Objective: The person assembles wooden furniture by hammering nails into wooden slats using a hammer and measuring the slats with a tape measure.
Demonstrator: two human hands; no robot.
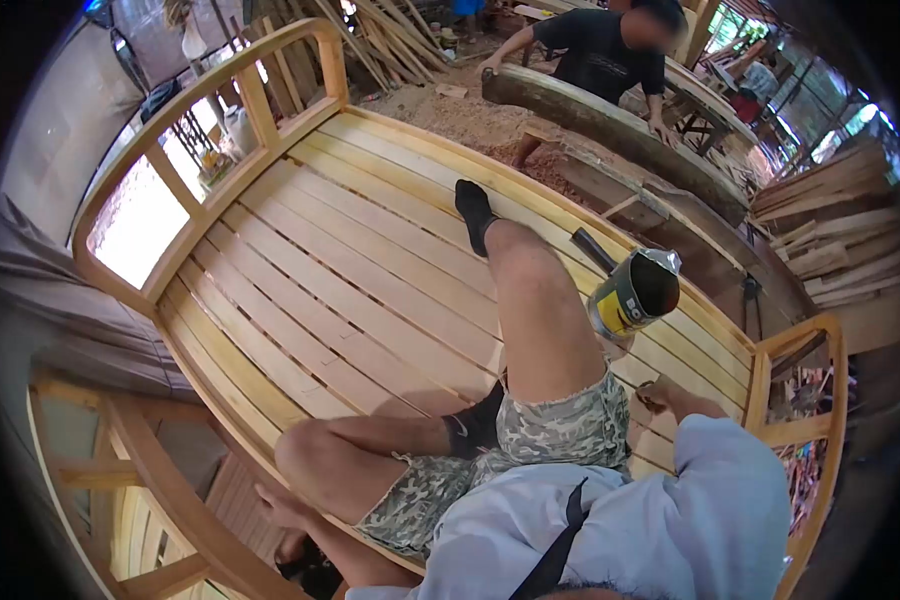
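Note:
I sit on a slatted wooden bench seat (pixel 320 270), one knee raised and the other leg folded. My left hand (pixel 282 508) is low at the left, by the seat's side rail, its fingers apart with nothing visible in them. At the right, my right hand (pixel 662 394) is closed on something small and dark beside my thigh, just above the slats. Past that hand stands an open tin can (pixel 635 293) with a yellow and dark label, and foil at its rim. A dark handle (pixel 594 250) lies against the can's far side.
Curved wooden end frames rise at the far left (pixel 160 162) and right (pixel 838 400). Another wooden frame (pixel 150 480) is at the lower left. A co-worker (pixel 605 55) in a dark shirt handles a thick timber (pixel 610 125) beyond the seat. Stacked boards (pixel 835 220) stand right.

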